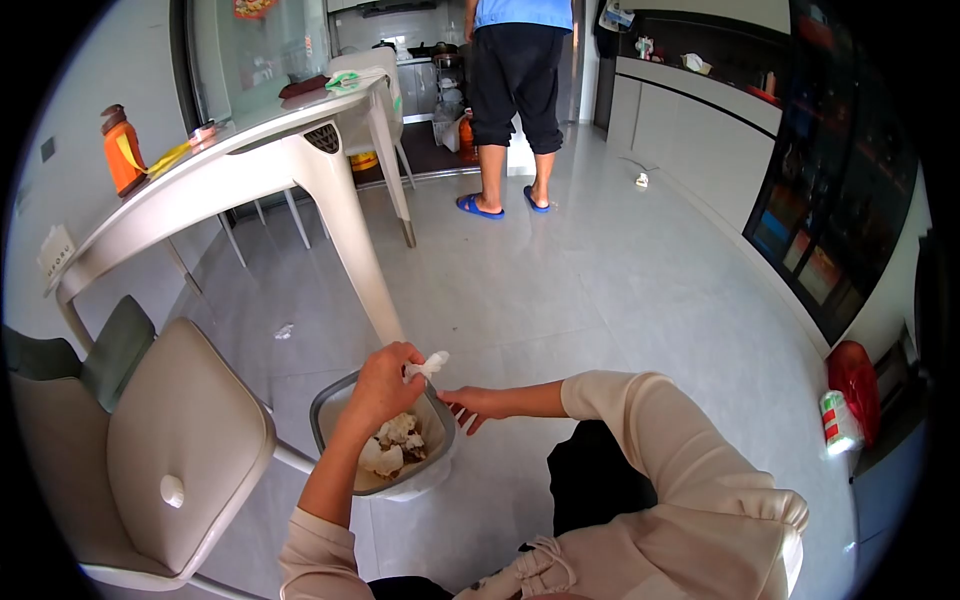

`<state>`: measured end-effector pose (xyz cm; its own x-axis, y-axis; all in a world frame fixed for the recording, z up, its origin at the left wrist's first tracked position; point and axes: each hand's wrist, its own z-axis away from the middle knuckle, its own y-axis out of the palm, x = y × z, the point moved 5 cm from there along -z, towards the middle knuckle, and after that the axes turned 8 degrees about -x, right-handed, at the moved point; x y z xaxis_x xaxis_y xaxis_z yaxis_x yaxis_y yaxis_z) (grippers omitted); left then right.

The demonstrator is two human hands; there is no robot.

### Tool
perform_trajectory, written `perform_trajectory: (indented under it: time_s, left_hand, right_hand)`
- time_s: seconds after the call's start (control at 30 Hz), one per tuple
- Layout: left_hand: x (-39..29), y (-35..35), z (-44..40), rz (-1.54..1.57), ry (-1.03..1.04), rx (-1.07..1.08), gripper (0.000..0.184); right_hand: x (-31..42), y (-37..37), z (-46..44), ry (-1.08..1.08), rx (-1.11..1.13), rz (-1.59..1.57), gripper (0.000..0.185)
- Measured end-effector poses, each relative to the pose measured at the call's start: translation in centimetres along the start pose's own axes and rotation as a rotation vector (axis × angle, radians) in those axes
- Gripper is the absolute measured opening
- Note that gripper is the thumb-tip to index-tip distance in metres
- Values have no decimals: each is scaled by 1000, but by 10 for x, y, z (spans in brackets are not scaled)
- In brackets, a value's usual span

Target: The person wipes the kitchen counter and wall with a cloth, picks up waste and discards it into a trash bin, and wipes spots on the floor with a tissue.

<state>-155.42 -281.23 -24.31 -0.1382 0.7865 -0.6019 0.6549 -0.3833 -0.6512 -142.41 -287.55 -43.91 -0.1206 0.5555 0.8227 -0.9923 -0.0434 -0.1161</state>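
Note:
My left hand is above a grey-rimmed trash bin, its fingers closed on a crumpled white tissue. Inside the bin lie used white tissues and some brown scraps. My right hand reaches in from the right with fingers apart, the fingertips at the bin's right rim; whether they press on it I cannot make out. The bin stands upright on the floor, beside a leg of the table.
A beige chair with a round white object is at left. The white table bears an orange bottle. Another person stands ahead in blue slippers. Small litter lies on the tiles; a red bag sits at right.

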Motion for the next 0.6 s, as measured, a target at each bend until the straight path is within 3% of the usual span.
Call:
perform_trajectory:
  time_s: [0.5, 0.6]
  left_hand:
    - [2, -1, -1, -76, 87, -18, 18]
    - [5, 0, 0, -96, 13, 41, 18]
  right_hand:
    - [-3, -3, 2, 5, -10, 25, 90]
    - [-1, -2, 3, 11, 6, 25, 88]
